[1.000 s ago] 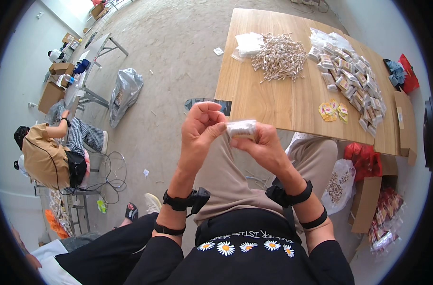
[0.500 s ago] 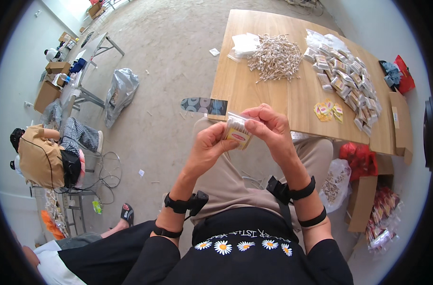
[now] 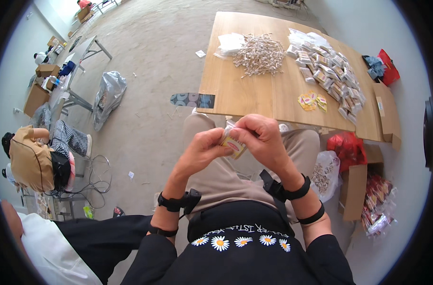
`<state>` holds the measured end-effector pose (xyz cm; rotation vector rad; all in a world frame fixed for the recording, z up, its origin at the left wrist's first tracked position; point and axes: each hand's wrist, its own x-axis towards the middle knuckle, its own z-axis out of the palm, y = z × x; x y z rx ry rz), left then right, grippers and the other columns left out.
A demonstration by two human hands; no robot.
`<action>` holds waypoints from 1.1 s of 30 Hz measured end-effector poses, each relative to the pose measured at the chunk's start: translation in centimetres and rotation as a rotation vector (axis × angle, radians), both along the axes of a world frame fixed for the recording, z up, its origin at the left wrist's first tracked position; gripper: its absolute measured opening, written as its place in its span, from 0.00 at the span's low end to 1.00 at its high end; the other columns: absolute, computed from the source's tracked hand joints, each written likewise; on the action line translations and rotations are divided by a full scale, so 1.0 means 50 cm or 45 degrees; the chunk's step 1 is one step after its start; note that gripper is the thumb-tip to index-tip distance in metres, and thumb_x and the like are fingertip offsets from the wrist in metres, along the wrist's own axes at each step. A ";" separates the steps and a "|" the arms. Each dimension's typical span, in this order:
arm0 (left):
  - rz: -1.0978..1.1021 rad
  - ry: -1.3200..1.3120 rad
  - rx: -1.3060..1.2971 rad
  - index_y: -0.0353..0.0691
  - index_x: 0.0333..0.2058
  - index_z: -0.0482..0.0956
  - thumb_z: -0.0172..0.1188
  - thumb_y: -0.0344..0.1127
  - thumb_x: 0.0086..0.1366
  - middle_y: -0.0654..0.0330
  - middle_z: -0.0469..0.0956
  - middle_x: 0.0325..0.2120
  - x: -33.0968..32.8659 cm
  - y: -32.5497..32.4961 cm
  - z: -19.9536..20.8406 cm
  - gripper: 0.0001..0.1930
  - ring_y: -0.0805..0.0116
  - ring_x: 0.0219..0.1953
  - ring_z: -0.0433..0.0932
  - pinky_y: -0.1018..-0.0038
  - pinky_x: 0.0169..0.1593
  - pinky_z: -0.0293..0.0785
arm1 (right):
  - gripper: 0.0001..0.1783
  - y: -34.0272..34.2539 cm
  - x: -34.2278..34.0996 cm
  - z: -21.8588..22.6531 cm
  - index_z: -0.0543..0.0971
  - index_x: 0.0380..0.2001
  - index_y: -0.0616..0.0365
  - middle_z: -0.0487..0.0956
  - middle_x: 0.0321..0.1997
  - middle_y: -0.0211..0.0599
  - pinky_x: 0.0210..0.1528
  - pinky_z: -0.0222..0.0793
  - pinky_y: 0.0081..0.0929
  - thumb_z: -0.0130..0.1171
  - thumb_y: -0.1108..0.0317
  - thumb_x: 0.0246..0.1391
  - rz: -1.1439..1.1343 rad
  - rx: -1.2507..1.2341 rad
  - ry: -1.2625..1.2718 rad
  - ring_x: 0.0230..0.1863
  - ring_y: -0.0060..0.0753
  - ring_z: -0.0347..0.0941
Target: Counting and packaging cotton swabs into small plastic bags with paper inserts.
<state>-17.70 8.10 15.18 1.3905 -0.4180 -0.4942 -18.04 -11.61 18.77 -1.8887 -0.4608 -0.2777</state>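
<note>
The small clear packet [image 3: 235, 147] is pinched above the lap [image 3: 226, 186] in the grip of left hand [image 3: 202, 150] and right hand [image 3: 261, 137], their fingers [image 3: 257, 124] hiding its edges. Beyond, the counter [image 3: 254, 97] bears yellow cards [image 3: 312, 101], filled packets [image 3: 335, 78] partly hiding one another, and swabs [image 3: 260, 54] too tangled to tell apart.
</note>
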 end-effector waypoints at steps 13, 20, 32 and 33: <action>-0.048 0.111 0.063 0.30 0.46 0.77 0.61 0.25 0.66 0.66 0.79 0.37 -0.008 0.006 -0.001 0.11 0.81 0.41 0.75 0.79 0.46 0.74 | 0.16 -0.010 -0.011 -0.082 0.74 0.30 0.59 0.66 0.18 0.28 0.22 0.58 0.27 0.68 0.59 0.53 0.021 0.210 0.406 0.20 0.24 0.59; -0.112 0.110 0.153 0.29 0.49 0.76 0.60 0.24 0.66 0.63 0.79 0.40 0.027 -0.012 -0.026 0.14 0.77 0.43 0.77 0.76 0.49 0.75 | 0.30 -0.031 0.034 -0.114 0.74 0.57 0.62 0.80 0.45 0.46 0.57 0.63 0.34 0.52 0.48 0.63 0.377 0.182 0.357 0.49 0.39 0.72; -0.109 0.260 0.041 0.30 0.50 0.75 0.61 0.25 0.65 0.63 0.79 0.39 0.083 -0.083 -0.065 0.15 0.77 0.42 0.77 0.76 0.49 0.75 | 0.23 -0.077 0.069 -0.129 0.79 0.47 0.69 0.82 0.43 0.47 0.54 0.67 0.37 0.46 0.59 0.67 0.081 0.230 0.299 0.49 0.43 0.74; -0.123 0.257 0.034 0.30 0.50 0.75 0.61 0.25 0.65 0.63 0.79 0.39 0.088 -0.089 -0.067 0.15 0.77 0.42 0.77 0.76 0.49 0.75 | 0.21 -0.093 0.082 -0.131 0.80 0.46 0.70 0.82 0.42 0.48 0.52 0.68 0.38 0.46 0.62 0.67 0.002 0.082 0.144 0.49 0.45 0.74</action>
